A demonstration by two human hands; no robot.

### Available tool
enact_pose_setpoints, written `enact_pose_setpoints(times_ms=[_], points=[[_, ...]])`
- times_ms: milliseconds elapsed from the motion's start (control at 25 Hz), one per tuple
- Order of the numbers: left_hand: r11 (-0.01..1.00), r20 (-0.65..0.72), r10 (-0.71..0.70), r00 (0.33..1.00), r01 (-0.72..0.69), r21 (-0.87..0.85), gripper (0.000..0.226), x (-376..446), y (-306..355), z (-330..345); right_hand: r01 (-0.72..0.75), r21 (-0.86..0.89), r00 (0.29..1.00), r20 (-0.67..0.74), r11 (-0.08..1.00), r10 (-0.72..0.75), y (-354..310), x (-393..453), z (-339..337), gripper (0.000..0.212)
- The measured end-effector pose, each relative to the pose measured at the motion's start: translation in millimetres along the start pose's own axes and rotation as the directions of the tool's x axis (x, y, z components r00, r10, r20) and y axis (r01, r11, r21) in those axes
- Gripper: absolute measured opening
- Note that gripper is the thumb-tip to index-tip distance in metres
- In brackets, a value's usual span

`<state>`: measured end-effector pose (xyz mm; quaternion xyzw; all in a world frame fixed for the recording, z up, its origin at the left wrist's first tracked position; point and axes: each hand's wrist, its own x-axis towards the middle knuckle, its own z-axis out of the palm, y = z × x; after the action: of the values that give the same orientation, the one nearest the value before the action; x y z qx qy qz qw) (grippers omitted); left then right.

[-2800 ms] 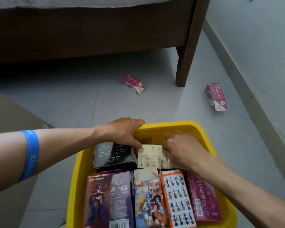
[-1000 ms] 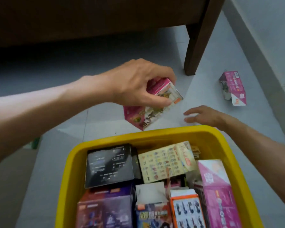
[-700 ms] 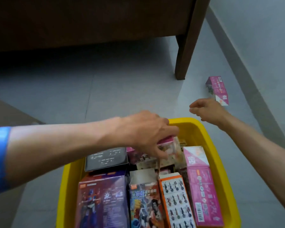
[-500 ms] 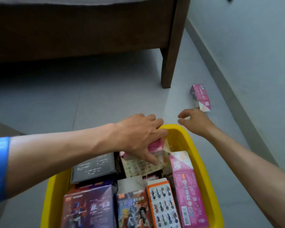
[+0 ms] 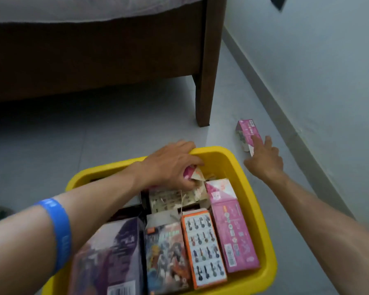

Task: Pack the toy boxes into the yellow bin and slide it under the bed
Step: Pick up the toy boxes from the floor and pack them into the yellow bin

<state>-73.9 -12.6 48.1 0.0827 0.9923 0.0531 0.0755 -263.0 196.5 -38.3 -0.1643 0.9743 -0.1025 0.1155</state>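
The left hand (image 5: pixel 170 165) reaches across the yellow plastic bin (image 5: pixel 232 165), fingers curled around a small pink cardboard toy box (image 5: pixel 191 173) at its far end. The right hand (image 5: pixel 263 158) stretches out, fingers straight, fingertips touching another pink toy box (image 5: pixel 246 133) lying on the grey floor (image 5: pixel 115 141) beside the bin.

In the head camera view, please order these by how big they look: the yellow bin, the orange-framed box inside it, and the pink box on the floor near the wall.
1. yellow bin
2. orange-framed box
3. pink box on the floor

The floor box lies farther from the camera, so its true size against the orange-framed box is unsure.
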Motion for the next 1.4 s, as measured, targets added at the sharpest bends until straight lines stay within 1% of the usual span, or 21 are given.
enact_pose_setpoints(times_ms=[80, 160, 240, 320, 440, 480, 640, 720, 800, 880, 920, 960, 1000, 1080, 1120, 1160, 1200, 1240, 1280, 1320, 1400], points=[[0.999, 0.009, 0.014, 1.000, -0.015, 0.038, 0.062, 26, -14, -3, 0.001, -0.079, 1.000, 0.011, 0.997, 0.000, 0, 20, 2, 0.092], [0.998, 0.029, 0.043, 0.999, -0.044, 0.042, 0.065, 39, -21, -1, 0.015, -0.123, 0.999, 0.032, 0.992, -0.011, 2, 40, 4, 0.100], [0.998, 0.026, 0.059, 0.998, -0.060, 0.032, 0.066, 44, -28, 3, 0.005, -0.114, 0.995, 0.104, 0.993, 0.007, 3, 57, 9, 0.096], [0.997, 0.036, 0.066, 0.997, -0.067, 0.033, 0.065, 48, -32, 3, 0.002, -0.090, 0.990, 0.139, 0.996, 0.010, 4, 63, 18, 0.080], [0.997, 0.045, 0.062, 0.997, -0.064, 0.031, 0.063, 52, -35, 0, 0.026, 0.021, 1.000, -0.007, 0.999, -0.026, 1, 58, 30, 0.045], [0.997, 0.029, 0.067, 0.997, -0.068, 0.032, 0.062, 51, -34, 0, 0.009, 0.061, 1.000, -0.026, 0.998, -0.008, 0, 52, 34, 0.039], [0.995, -0.060, 0.092, 0.994, -0.089, 0.053, 0.056, 42, -25, 9, -0.080, 0.191, 0.997, 0.013, 0.978, 0.079, 11, 18, 40, 0.040], [0.994, -0.070, 0.089, 0.994, -0.083, 0.075, 0.053, 37, -21, 8, -0.080, 0.336, 0.995, -0.023, 0.938, 0.093, 16, 0, 28, 0.040], [0.997, -0.008, 0.059, 0.998, -0.059, 0.046, 0.054, 36, -18, -2, -0.052, 0.458, 0.989, -0.098, 0.887, 0.109, 12, -14, 4, 0.042], [0.996, 0.146, 0.021, 0.989, -0.007, -0.092, 0.057, 34, -14, -16, 0.042, 0.536, 0.981, -0.184, 0.843, 0.068, 1, -22, -27, 0.039], [0.987, 0.210, 0.007, 0.978, 0.027, -0.158, 0.058, 32, -13, -25, 0.107, 0.574, 0.975, -0.221, 0.811, 0.028, -7, -27, -45, 0.036], [0.979, 0.230, -0.013, 0.973, 0.059, -0.195, 0.061, 28, -14, -34, 0.171, 0.610, 0.967, -0.253, 0.774, -0.014, -17, -31, -64, 0.034], [0.973, 0.196, -0.057, 0.979, 0.098, -0.207, 0.069, 23, -16, -46, 0.233, 0.631, 0.958, -0.278, 0.740, -0.064, -26, -37, -84, 0.031], [0.960, -0.019, -0.189, 0.982, 0.181, -0.212, 0.098, 2, -19, -76, 0.372, 0.622, 0.928, -0.280, 0.689, -0.247, -42, -57, -123, 0.032], [0.957, -0.123, -0.213, 0.969, 0.182, -0.227, 0.111, -9, -19, -92, 0.430, 0.633, 0.900, -0.242, 0.644, -0.364, -52, -69, -137, 0.034], [0.961, -0.180, -0.181, 0.967, 0.135, -0.242, 0.118, -20, -18, -105, 0.463, 0.670, 0.861, -0.185, 0.580, -0.474, -62, -83, -147, 0.035], [0.965, -0.182, -0.122, 0.976, 0.073, -0.251, 0.119, -28, -15, -114, 0.460, 0.729, 0.817, -0.124, 0.506, -0.564, -73, -94, -152, 0.037], [0.959, -0.146, -0.077, 0.986, 0.033, -0.283, 0.115, -33, -10, -118, 0.437, 0.787, 0.773, -0.079, 0.437, -0.630, -82, -102, -152, 0.041], [0.940, -0.102, -0.070, 0.992, 0.031, -0.341, 0.105, -38, -4, -117, 0.397, 0.837, 0.746, -0.055, 0.377, -0.664, -91, -109, -148, 0.046], [0.905, -0.071, -0.102, 0.992, 0.063, -0.420, 0.094, -44, 2, -112, 0.337, 0.887, 0.742, -0.044, 0.316, -0.669, -99, -116, -143, 0.050], [0.804, -0.066, -0.192, 0.979, 0.118, -0.583, 0.072, -54, 9, -96, 0.148, 0.979, 0.765, -0.025, 0.137, -0.644, -107, -127, -132, 0.050]])
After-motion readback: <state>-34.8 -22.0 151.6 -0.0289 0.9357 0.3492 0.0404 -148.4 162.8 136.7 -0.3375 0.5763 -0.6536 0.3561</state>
